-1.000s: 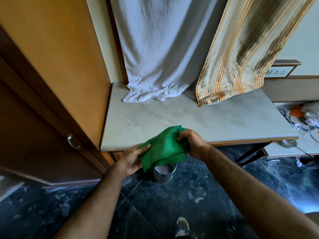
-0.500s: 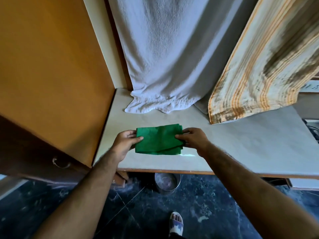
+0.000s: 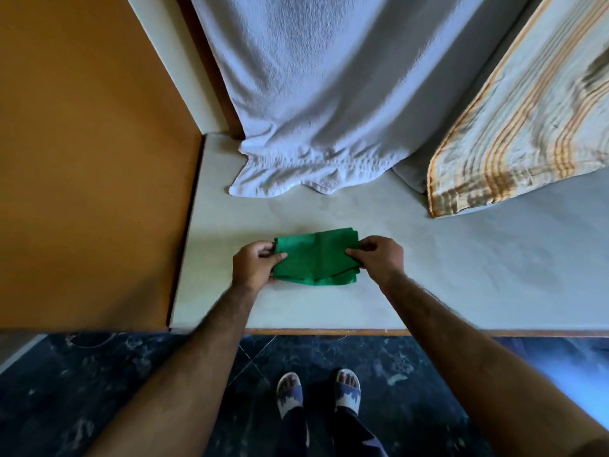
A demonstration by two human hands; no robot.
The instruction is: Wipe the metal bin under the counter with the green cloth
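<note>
Taking the folded green cloth point(image 3: 316, 257) as the landmark, the far left of it is filled by a tall orange-brown wooden cabinet side point(image 3: 89, 159), whose lower edge meets the pale grey stone surface point(image 3: 329, 311) on which the cloth lies. The cloth is a flat, layered rectangle with its long axis running left to right, roughly parallel to the front edge of the surface, its short ends pointing toward the cabinet side and toward the open right stretch of the surface. At the cloth's left end the person's left hand point(image 3: 253, 267) grips it, thumb on top and fingers curled closed around the edge. At the cloth's right end the right hand point(image 3: 379, 258) does likewise, fingers point(image 3: 354, 253) pinched together on the fabric. Behind the cloth a white textured towel point(image 3: 323, 110) hangs down, its hem bunched on the surface, well apart from the cloth. Behind and to the right of the cloth hangs a cream towel with orange and brown stripes point(image 3: 527, 127), its lower end also reaching the surface. In front of the cloth, below the surface's wooden front edge, lies a dark marbled floor point(image 3: 99, 390) with two feet in blue-and-white sandals point(image 3: 318, 389). The metal bin is not visible.
</note>
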